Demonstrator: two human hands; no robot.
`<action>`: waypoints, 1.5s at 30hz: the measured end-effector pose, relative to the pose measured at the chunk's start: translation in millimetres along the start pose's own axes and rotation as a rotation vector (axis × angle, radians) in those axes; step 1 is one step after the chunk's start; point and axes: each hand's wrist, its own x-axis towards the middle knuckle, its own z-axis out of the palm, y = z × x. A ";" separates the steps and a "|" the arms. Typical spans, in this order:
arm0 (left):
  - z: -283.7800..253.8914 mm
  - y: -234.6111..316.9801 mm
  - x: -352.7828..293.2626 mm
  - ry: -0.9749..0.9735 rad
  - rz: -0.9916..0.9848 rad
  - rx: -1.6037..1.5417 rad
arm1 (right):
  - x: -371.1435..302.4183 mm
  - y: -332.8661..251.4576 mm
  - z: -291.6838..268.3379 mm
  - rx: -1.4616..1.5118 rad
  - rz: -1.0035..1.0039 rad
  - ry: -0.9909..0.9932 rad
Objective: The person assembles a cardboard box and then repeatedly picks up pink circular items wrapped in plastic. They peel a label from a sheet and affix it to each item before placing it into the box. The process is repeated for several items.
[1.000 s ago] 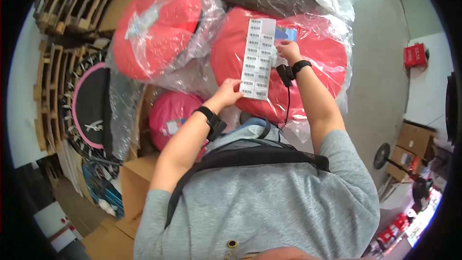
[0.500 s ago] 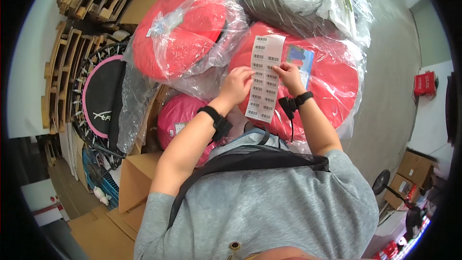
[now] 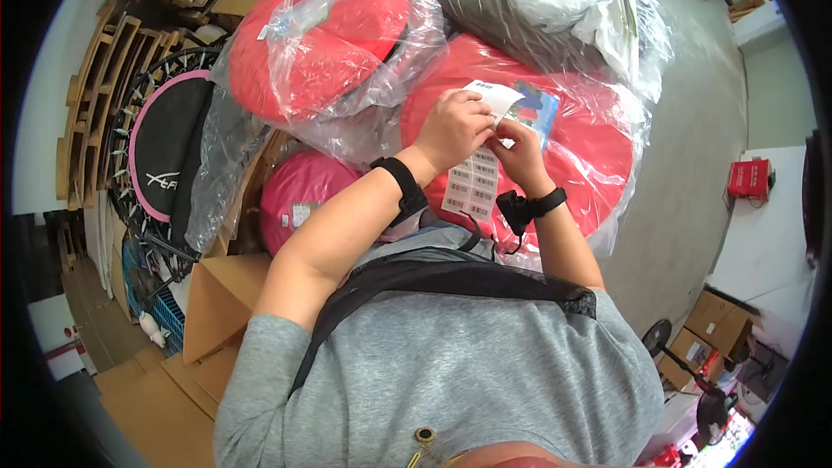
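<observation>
A long white sheet of barcode labels (image 3: 471, 187) is held over a round, flat red bundle (image 3: 592, 160) wrapped in clear plastic. My right hand (image 3: 518, 154) pinches the sheet at its right edge. Close beside it, my left hand (image 3: 453, 128) has its fingers curled and closed on the sheet's upper part, hiding some of the labels. Above the hands, the sheet's top is bent over and shows its white face. A printed blue card (image 3: 539, 111) lies under the plastic, just beyond my right hand.
Another plastic-wrapped red bundle (image 3: 316, 43) lies at the far left, with a grey-green wrapped one (image 3: 537, 9) at the back. A pink round bag (image 3: 308, 186) is nearer. Left stand a folded trampoline (image 3: 169, 143), wooden pallets (image 3: 100, 104) and an open cardboard box (image 3: 221, 303).
My left hand has moved up and right over the sheet, meeting my right hand. The sheet, flat before, is now bent at its top. The view has shifted slightly.
</observation>
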 end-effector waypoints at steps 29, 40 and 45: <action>-36.4 -70.1 -59.4 0.622 -0.989 -0.530 | 13.0 36.2 -2.7 -1.082 -0.212 0.361; -73.9 -72.4 -107.7 0.702 -0.775 0.057 | -28.5 -96.9 147.9 0.981 0.795 -1.053; -88.1 -54.9 -145.2 0.378 -0.494 0.388 | -28.1 -113.4 152.1 0.787 0.863 -1.109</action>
